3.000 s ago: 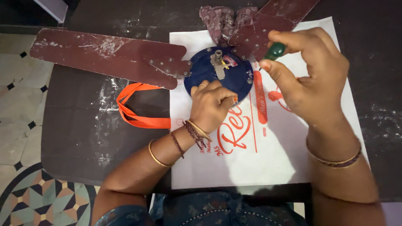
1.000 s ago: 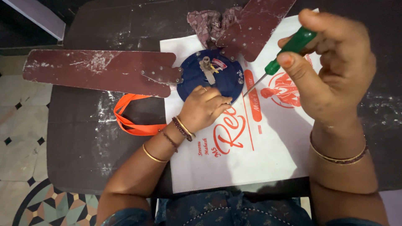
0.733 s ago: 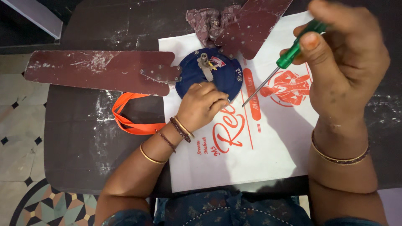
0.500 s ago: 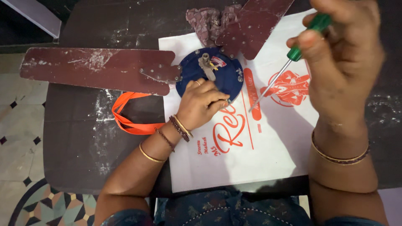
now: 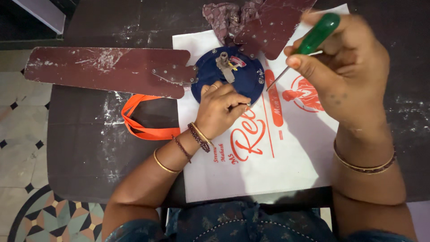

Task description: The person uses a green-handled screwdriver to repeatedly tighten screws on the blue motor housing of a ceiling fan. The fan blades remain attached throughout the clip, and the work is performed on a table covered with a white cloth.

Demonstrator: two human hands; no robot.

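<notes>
Two hands over a dark worktop [image 5: 89,170], both bare, with bangles at the wrists. Left hand [image 5: 219,107] curled on the near rim of a round blue fan motor housing [image 5: 233,74], fingers bunched together against its edge and touching it; could not tell whether anything small was pinched between the fingertips. Right hand [image 5: 345,76] raised above and to the right of the housing, clamped around a screwdriver [image 5: 309,45] with a green handle, thumb and fingers wrapped on the grip. Thin metal shaft angled down and to the left, tip just beside the right edge of the housing, hanging over the sheet rather than clearly resting on it.

Housing seated near the top middle of the worktop, on a white bag [image 5: 277,170] printed in red, spread flat beneath it. Orange strap handle [image 5: 139,125] of that bag looped out to the left, on the bare worktop. Short metal stem and a few coloured wires standing up at the centre of the housing.

One long maroon fan blade [image 5: 103,69] stretched leftward from the housing, scuffed with white marks, bracket screwed on at the hub end. Second maroon blade [image 5: 273,27] angled away to the upper right, partly out of view. Crumpled patterned cloth [image 5: 224,15] at the far edge, just behind the housing. Patterned tile floor [image 5: 22,134] to the left.
</notes>
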